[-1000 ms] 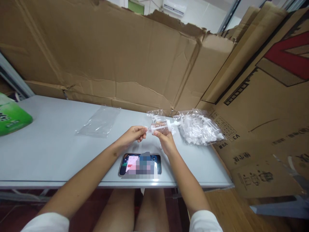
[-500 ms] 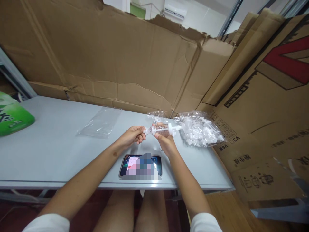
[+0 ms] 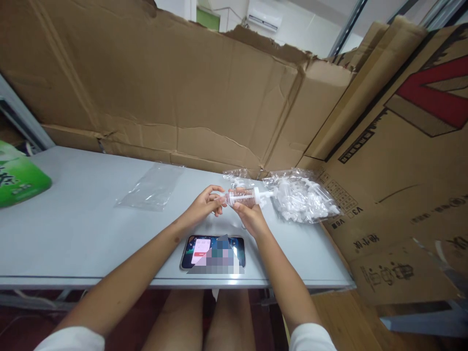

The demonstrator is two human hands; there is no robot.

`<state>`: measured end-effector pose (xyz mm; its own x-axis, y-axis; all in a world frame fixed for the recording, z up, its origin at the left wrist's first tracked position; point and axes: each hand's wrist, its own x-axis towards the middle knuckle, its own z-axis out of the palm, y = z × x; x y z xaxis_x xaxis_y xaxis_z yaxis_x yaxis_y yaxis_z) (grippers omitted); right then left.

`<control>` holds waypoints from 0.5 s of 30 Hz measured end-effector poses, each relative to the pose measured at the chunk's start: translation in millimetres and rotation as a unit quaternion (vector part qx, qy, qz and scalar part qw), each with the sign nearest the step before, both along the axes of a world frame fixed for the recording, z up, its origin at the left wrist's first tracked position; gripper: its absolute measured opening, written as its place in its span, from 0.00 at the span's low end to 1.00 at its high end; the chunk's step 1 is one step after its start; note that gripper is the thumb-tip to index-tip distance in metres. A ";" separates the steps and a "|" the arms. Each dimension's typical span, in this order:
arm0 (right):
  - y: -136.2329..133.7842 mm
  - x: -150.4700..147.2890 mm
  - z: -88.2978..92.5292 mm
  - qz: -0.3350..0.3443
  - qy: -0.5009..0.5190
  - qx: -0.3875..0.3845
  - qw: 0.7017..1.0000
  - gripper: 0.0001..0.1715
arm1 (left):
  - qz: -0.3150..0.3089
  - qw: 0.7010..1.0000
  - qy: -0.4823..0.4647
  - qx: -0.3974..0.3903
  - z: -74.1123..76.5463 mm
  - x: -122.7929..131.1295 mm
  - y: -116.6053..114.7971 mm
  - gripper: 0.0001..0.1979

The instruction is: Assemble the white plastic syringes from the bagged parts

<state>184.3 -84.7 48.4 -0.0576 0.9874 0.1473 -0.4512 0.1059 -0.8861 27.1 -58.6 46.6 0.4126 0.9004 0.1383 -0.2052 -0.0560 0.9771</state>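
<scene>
A clear plastic syringe with white markings and a white plunger lies sideways above the table, its plunger end to the right. My right hand is closed around the barrel, thumb on the near side. At the left end, my left hand has its thumb and fingertips at the tip, with the other fingers loosely curled and partly raised. Whatever small part sits between those fingertips is mostly hidden. Just right of the plunger lies a clear bag of white and clear plastic parts.
A phone with a lit screen lies near the table's front edge. A flat clear bag is at the left, with a smaller bag behind my hands. A green package stands far left. Cardboard walls the back and right.
My left hand's fingers have shifted at the tip: the index finger has lifted and the grip looks looser. My right hand and the syringe are nearly unmoved.
</scene>
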 end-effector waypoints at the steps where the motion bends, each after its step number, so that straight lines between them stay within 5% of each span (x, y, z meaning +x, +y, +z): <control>1: 1.6 0.0 -1.2 -0.005 0.004 -0.006 1.000 0.27 | 0.002 1.000 0.007 0.022 -0.8 -0.2 0.5 0.19; 15: -8.3 1.2 8.2 0.014 -0.042 0.030 0.999 0.30 | -0.056 0.992 0.053 -0.100 -9.9 -3.5 7.7 0.27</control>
<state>185.4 -92.9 56.6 -0.1000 0.9748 0.1996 -0.3786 0.1483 -0.9136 23.6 -50.9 36.6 0.5134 0.8536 -0.0877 -0.0953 0.1583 0.9828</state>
